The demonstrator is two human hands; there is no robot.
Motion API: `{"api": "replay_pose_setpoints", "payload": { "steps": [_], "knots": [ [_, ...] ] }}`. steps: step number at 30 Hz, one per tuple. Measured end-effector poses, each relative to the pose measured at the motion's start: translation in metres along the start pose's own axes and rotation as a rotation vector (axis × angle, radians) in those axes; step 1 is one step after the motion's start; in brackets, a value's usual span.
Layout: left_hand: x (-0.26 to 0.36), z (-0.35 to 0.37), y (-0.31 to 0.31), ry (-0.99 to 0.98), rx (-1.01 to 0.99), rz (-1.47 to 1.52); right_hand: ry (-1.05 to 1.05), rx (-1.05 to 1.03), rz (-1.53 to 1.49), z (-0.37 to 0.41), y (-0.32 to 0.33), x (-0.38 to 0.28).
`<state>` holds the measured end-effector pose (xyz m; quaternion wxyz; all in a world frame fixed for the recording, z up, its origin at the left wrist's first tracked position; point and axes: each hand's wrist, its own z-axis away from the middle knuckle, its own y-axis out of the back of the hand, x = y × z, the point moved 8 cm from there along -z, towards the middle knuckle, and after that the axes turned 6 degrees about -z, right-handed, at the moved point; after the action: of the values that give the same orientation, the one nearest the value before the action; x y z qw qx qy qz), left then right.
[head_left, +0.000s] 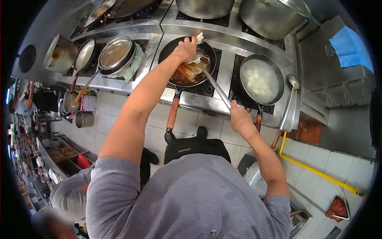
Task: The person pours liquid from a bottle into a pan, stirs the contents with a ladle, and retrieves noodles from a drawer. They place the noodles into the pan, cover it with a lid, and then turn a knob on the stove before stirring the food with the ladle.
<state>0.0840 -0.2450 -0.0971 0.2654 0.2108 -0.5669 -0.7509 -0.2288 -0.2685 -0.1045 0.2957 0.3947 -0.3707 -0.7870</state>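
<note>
My left hand point(185, 51) is over the far side of a dark frying pan point(164, 53) and grips a bunch of pale strands point(199, 38), which stick out past its fingers. In the pan lie brown-red sauce and similar strands point(192, 73). My right hand point(242, 119) is closed around the handle of a metal ladle point(217, 88). The ladle's head is down in the pan, near the left hand, and partly hidden. The pan's wooden handle point(172, 113) points toward my body.
Right of the pan, a second pan point(261, 79) holds cloudy white liquid with pale pieces. Another ladle point(287, 104) lies beside it. Large pots point(270, 20) stand at the back. Pans with a strainer point(115, 53) are at left. A person in a grey shirt point(71, 195) is behind, lower left.
</note>
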Motion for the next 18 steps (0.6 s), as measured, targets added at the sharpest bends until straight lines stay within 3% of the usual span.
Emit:
{"api": "replay_pose_setpoints", "payload": {
  "steps": [8, 18],
  "knots": [
    [-0.024, -0.017, -0.006, -0.086, 0.039, 0.050, 0.035, 0.114, -0.048, 0.009, -0.002, -0.006],
    [-0.057, -0.025, -0.006, -0.066, 0.069, 0.030, -0.007, 0.089, -0.048, 0.008, -0.006, -0.005]
  ]
}}
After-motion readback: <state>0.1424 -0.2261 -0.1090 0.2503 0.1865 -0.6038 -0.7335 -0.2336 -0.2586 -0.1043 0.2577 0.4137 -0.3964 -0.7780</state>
